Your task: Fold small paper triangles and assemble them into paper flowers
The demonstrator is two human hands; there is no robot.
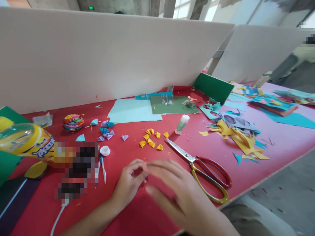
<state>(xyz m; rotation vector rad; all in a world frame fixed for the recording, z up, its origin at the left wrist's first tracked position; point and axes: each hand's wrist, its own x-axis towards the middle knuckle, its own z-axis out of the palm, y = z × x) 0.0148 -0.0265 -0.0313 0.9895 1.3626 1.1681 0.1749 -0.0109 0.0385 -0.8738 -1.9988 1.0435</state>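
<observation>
My left hand (129, 182) is closed over the red table, thumb and fingertips pressed together; what they hold, if anything, is hidden. Beside it is my right hand (179, 190), slightly blurred, its fingers stretched out and the thumb apart. The right fingertips meet or overlap the left ones. Just beyond the hands lie several small folded yellow paper pieces (152, 144). Large scissors (189, 157) with one red and one gold handle rest to the right, blades partly closed. A glue stick (182, 124) with a white cap stands upright behind them.
Left: a bottle (31, 139) on its side, a phone-like pixelated object with a white cable (59, 214), a multicoloured ball (73, 122), purple and blue folded papers (105, 130). Light-blue sheets (131, 111) lie behind, yellow scraps (242, 139) right. A white board (110, 59) closes the back.
</observation>
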